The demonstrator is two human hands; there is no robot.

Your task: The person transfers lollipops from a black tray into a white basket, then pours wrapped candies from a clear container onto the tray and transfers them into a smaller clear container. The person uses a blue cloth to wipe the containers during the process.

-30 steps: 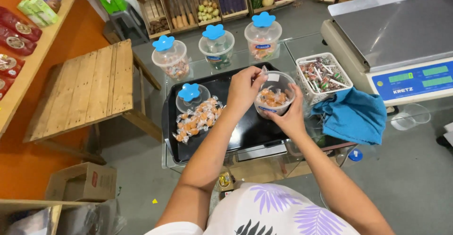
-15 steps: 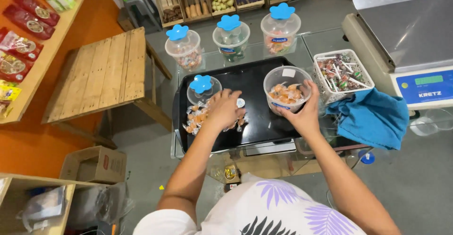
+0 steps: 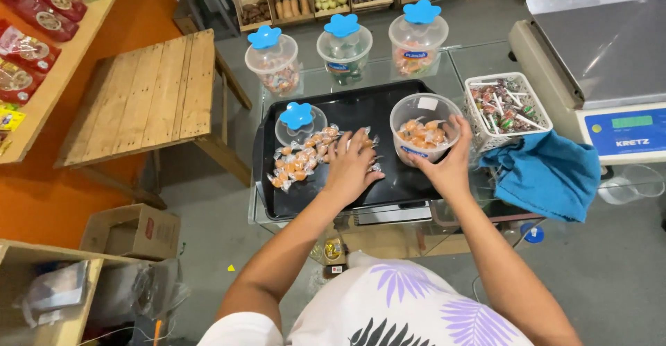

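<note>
Centrally, the left hand (image 3: pixel 352 169) lies flat, fingers spread, on wrapped candies (image 3: pixel 305 155) scattered across a black tray (image 3: pixel 388 179); the right hand (image 3: pixel 451 165) cups a partly filled clear tub (image 3: pixel 423 132). Many candies remain loose.

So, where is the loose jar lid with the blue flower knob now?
In the head view, the loose lid lies on the black tray, at its back left, just behind the pile of wrapped candies.
</note>
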